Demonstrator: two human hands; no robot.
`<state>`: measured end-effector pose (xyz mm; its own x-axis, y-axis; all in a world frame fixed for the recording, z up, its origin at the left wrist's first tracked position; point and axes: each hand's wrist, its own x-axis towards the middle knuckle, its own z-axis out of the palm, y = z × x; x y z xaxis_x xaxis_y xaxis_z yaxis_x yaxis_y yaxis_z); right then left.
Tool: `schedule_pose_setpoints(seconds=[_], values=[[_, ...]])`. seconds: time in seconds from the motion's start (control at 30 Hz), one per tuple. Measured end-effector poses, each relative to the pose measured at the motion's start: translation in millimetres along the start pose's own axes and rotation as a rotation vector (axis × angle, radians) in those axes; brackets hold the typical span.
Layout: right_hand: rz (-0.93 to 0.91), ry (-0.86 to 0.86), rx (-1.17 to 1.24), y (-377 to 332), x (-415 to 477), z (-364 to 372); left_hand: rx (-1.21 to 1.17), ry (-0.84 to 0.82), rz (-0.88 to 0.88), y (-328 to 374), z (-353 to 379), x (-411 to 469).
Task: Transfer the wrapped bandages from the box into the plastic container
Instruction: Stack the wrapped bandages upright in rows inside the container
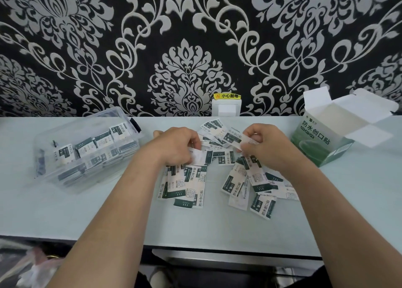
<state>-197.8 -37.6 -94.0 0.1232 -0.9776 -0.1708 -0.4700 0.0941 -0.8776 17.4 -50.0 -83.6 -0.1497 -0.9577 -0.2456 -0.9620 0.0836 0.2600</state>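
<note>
Wrapped bandages [219, 172] lie scattered on the tabletop [65, 213] beneath both hands; the left hand [174, 146] pinches several, the right hand [267, 146] grips one strip, and the plastic container [87, 148] sits leftward, nearer the left hand, the box [326, 139] open at right

Home: damask wallpaper [191, 48], pale table [65, 211]

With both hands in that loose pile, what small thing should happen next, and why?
Probably the left hand should carry its gathered wrapped bandages to the plastic container on its side; many lie loose on the table, and the box looks empty.
</note>
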Motion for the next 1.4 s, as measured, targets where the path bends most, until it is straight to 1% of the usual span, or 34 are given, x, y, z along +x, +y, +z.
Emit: schedule_pose_setpoints(seconds=[0.07,0.13,0.23,0.33,0.4,0.47,0.5,0.57,0.63,0.67,0.73,0.77,0.83,0.87,0.9,0.93,0.97,1.03,1.07,1.1,1.13,1.17,1.2,1.23,1.27,1.3,1.37,1.4], values=[[0.053,-0.022,0.116,0.3,0.8,1.3,0.001,-0.007,-0.006,-0.8,-0.2,0.6],[0.080,-0.030,0.226,-2.2,1.3,2.5,-0.058,-0.007,-0.003,-4.6,0.2,1.6],[0.117,-0.060,0.381,-6.9,-0.8,3.4,-0.264,-0.004,0.040,-11.4,-4.6,-2.1],[0.160,-0.135,0.509,-11.2,-3.4,7.4,-0.481,0.023,0.101,-14.3,-21.4,-17.2],[0.207,-0.195,0.599,-15.0,-5.5,12.6,-0.717,0.065,0.201,-12.1,-34.2,-31.3],[0.244,-0.289,0.696,-19.4,-8.3,17.8,-0.866,0.117,0.283,-4.4,-41.0,-41.9],[0.248,-0.346,0.734,-21.9,-10.2,20.5,-0.873,0.135,0.309,1.6,-40.8,-44.9],[0.237,-0.450,0.799,-25.5,-13.4,25.3,-0.798,0.167,0.337,17.7,-32.9,-46.9],[0.212,-0.504,0.846,-27.8,-15.0,29.4,-0.746,0.195,0.331,31.3,-20.4,-45.1],[0.198,-0.502,0.860,-27.7,-15.0,31.0,-0.740,0.208,0.320,36.2,-13.5,-42.7],[0.179,-0.446,0.892,-26.0,-14.8,32.1,-0.739,0.232,0.294,40.9,-1.8,-36.9],[0.174,-0.412,0.911,-24.6,-14.3,31.5,-0.784,0.237,0.276,41.8,1.7,-34.0],[0.164,-0.374,0.918,-21.4,-13.2,28.3,-0.977,0.274,0.250,45.0,2.6,-30.8],[0.155,-0.374,0.900,-20.4,-13.0,25.9,-1.053,0.327,0.245,46.5,1.4,-30.0],[0.146,-0.379,0.874,-20.1,-13.4,24.1,-1.075,0.385,0.244,47.6,0.2,-29.0],[0.138,-0.383,0.843,-19.5,-13.8,22.6,-1.061,0.408,0.243,47.8,0.2,-26.6],[0.131,-0.387,0.811,-18.7,-14.7,21.2,-1.035,0.378,0.238,48.4,2.0,-23.7],[0.106,-0.371,0.693,-16.2,-16.5,19.3,-0.991,0.202,0.230,52.3,8.9,-16.9],[0.082,-0.336,0.583,-14.3,-17.1,18.0,-0.963,0.149,0.225,54.6,12.7,-13.1],[0.054,-0.279,0.458,-12.7,-17.6,16.6,-0.920,0.156,0.216,56.0,15.0,-9.2],[0.031,-0.205,0.332,-10.2,-17.1,14.2,-0.856,0.210,0.204,56.1,16.2,-4.1],[0.024,-0.126,0.223,-7.6,-16.0,12.3,-0.748,0.283,0.178,53.3,16.4,2.1],[0.027,-0.049,0.136,-3.5,-14.6,7.3,-0.578,0.339,0.135,51.6,16.9,10.6],[0.031,0.008,0.080,-0.2,-13.0,4.5,-0.388,0.351,0.081,46.3,18.9,19.0],[0.033,0.049,0.049,3.1,-11.8,1.0,-0.231,0.313,0.026,42.3,22.4,27.9],[0.035,0.076,0.033,6.1,-10.9,-1.9,-0.124,0.243,-0.019,39.7,26.4,34.6],[0.035,0.110,0.013,11.0,-9.6,-7.9,-0.018,0.120,-0.066,40.2,32.8,44.3],[0.035,0.116,0.006,11.1,-9.4,-8.6,-0.003,0.102,-0.065,39.5,32.9,44.9]])
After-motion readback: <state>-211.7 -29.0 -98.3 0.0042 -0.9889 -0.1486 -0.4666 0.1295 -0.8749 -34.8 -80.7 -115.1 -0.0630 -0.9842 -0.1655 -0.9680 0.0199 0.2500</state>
